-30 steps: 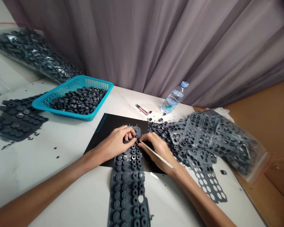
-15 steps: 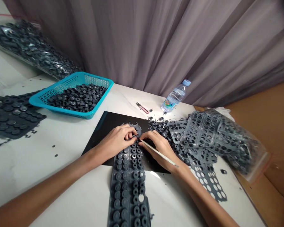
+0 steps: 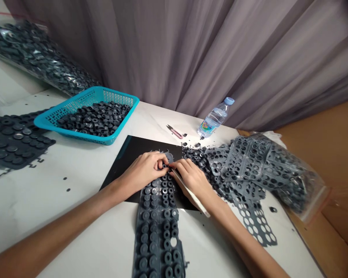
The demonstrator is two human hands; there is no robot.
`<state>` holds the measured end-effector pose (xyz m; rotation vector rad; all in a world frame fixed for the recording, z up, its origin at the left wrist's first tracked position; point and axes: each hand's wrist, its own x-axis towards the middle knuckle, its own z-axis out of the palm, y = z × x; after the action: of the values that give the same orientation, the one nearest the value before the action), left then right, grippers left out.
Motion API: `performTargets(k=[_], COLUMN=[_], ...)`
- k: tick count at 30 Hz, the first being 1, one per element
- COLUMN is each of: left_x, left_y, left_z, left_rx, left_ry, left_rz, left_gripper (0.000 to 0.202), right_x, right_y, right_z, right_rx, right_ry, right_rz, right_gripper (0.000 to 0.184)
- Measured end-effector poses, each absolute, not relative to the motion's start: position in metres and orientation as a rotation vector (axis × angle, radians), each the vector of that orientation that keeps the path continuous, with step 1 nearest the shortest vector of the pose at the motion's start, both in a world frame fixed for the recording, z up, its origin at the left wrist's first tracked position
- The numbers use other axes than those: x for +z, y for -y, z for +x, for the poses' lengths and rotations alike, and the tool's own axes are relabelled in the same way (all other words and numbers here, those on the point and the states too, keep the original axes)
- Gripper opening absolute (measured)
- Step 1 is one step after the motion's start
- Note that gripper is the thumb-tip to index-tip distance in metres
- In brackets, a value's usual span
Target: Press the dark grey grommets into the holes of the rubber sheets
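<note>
A long dark grey rubber sheet of moulded round parts point(image 3: 153, 227) runs from the near edge up onto a black mat point(image 3: 127, 154). My left hand point(image 3: 149, 166) is closed at the sheet's far end, its thumb and fingers pinching the rubber around one of the round parts. My right hand point(image 3: 191, 175) grips a thin pale stick-like tool point(image 3: 195, 199), whose tip meets the sheet beside my left fingertips. What the tip is like stays hidden between the hands. One hole shows in the sheet's right-hand column.
A blue basket point(image 3: 113, 139) of loose round parts stands back left, before a filled plastic bag point(image 3: 43, 58). Another sheet point(image 3: 14, 150) lies left. Pink-handled snips point(image 3: 175, 132) and a water bottle point(image 3: 216, 119) stand behind. Punched-out sheets point(image 3: 249, 162), loose parts and a bag lie right.
The rear end of the tool in my right hand has swung down and slightly left. My right fingers have closed further over it; my left hand stays nearly in place.
</note>
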<state>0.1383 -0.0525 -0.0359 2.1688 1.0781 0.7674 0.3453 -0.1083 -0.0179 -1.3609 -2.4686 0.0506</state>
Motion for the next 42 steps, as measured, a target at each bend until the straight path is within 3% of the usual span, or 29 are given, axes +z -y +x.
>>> performTargets(k=[9,18,23,42], left_x=[-0.026,-0.012,-0.027,-0.043], left_y=[0.050,0.051,0.040,0.033], left_z=[0.133,0.116,0.115,0.119], left_rx=[0.658,0.884,0.854,0.845], left_ry=[-1.051,-1.076,-1.068,-1.044], left_rz=[2.059,1.896,2.208,2.156], left_gripper=[0.017,0.022,0.012,0.010], right_x=[-0.017,0.003,0.001,-0.001], right_y=[0.101,0.084,0.083,0.088], right_z=[0.356,0.351,0.348,0.342], right_rx=[-0.053,0.444,0.451,0.393], right_ry=[2.119,2.201,2.243,2.369], right_rz=[-1.700,-1.385,-1.404,-1.310], right_gripper=[0.025,0.020,0.021,0.024])
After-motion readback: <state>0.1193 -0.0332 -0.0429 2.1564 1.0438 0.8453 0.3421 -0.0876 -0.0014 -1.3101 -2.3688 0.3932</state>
